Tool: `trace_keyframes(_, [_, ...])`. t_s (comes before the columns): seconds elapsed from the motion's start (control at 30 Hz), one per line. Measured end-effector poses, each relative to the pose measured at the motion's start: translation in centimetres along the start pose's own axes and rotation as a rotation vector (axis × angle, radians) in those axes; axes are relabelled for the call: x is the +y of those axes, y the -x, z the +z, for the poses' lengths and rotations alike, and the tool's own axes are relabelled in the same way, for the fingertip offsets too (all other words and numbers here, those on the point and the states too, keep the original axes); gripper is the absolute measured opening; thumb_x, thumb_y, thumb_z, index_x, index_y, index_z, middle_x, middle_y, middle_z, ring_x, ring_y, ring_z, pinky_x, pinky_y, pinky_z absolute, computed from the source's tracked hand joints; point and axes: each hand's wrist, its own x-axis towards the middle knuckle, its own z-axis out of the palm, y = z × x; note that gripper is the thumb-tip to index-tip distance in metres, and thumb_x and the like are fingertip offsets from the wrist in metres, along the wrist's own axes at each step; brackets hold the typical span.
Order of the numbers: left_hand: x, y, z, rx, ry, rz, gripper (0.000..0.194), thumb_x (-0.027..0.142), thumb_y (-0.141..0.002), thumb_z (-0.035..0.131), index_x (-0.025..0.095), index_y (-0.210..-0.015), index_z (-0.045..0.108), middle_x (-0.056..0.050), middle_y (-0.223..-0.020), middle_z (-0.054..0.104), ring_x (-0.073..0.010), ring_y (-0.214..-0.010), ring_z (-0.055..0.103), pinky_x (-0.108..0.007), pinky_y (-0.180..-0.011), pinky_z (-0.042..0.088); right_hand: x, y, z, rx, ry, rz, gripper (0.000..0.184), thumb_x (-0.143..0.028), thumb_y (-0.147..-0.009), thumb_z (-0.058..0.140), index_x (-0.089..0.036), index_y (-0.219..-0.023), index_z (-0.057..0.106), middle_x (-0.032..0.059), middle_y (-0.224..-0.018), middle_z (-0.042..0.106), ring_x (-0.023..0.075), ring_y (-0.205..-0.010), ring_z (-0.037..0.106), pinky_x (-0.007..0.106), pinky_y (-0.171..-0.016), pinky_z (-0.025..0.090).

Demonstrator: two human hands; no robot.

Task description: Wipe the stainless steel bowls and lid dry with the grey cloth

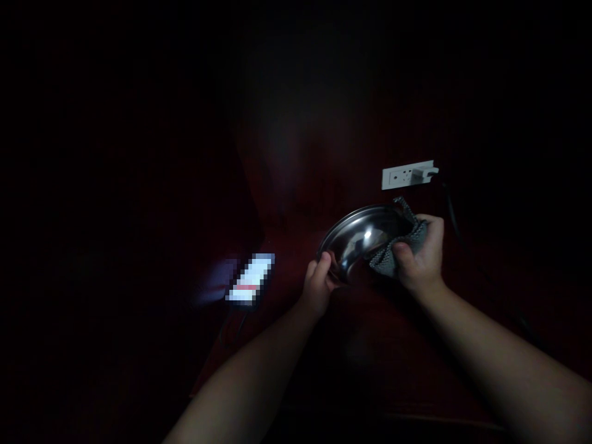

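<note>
The scene is very dark. My left hand (318, 283) grips the near rim of a shiny steel bowl (358, 237), tilted so its inside faces me. My right hand (420, 256) is closed on a grey patterned cloth (401, 243), pressed against the bowl's right rim and partly draped inside it. Both forearms reach in from the bottom of the view. The bowl is held just above a dark reddish wooden surface (370, 345).
A lit phone screen (250, 280) lies on the surface to the left of the bowl. A white power strip (407, 175) with a plug and a dark cable sits behind the bowl. Everything else is lost in darkness.
</note>
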Motion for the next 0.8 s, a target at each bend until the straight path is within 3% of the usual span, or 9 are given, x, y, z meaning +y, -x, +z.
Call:
trace_keyframes(0.13, [0.14,-0.35,-0.24,-0.068,-0.088,0.02,0.054,0.06,-0.065,0.068,0.014,-0.09,0.056,-0.007,-0.087,0.062,-0.0239,-0.086,0.062,-0.044,-0.074,0.054,-0.4,-0.19,-0.09,0.011,0.032,-0.007,0.058,-0.058,-0.069,0.058,-0.019,-0.107,0.04,0.0064,-0.097,0.046,0.0232,-0.087,0.051,0.043,-0.076,0.044])
trace_keyframes(0.27, [0.31,-0.81,-0.69,-0.122,-0.27,0.144,0.047,0.058,-0.071,0.064,0.017,-0.092,0.056,-0.003,-0.081,0.059,-0.0174,-0.073,0.06,-0.033,-0.059,0.055,-0.34,-0.36,-0.3,0.013,0.07,-0.022,0.058,-0.055,-0.066,0.062,-0.019,-0.107,0.041,0.0066,-0.097,0.047,0.0239,-0.088,0.051,0.044,-0.078,0.044])
trace_keyframes(0.4, [0.49,-0.89,-0.84,-0.128,-0.294,0.197,0.035,0.048,-0.072,0.064,0.017,-0.088,0.057,-0.002,-0.082,0.057,-0.0144,-0.07,0.057,-0.025,-0.05,0.051,0.04,-0.37,-0.4,-0.008,0.079,-0.044,0.059,-0.053,-0.065,0.065,-0.019,-0.108,0.041,0.007,-0.099,0.047,0.0245,-0.089,0.051,0.044,-0.08,0.044])
trace_keyframes(0.6, [0.08,-0.58,-0.71,-0.122,-0.225,0.095,0.044,0.057,-0.07,0.064,0.014,-0.074,0.055,-0.003,-0.072,0.058,-0.0159,-0.066,0.058,-0.031,-0.057,0.052,0.14,-0.24,-0.32,-0.051,0.029,-0.074,0.062,-0.054,-0.064,0.065,-0.018,-0.109,0.04,0.0081,-0.102,0.047,0.0254,-0.095,0.051,0.043,-0.083,0.043])
trace_keyframes(0.8, [-0.08,-0.27,-0.41,-0.121,-0.17,0.066,0.051,0.06,-0.065,0.068,0.013,-0.081,0.059,-0.003,-0.07,0.06,-0.0168,-0.067,0.06,-0.035,-0.064,0.053,0.06,-0.15,-0.16,-0.033,0.006,-0.022,0.061,-0.06,-0.068,0.06,-0.019,-0.107,0.04,0.0066,-0.099,0.047,0.0225,-0.086,0.051,0.041,-0.076,0.044])
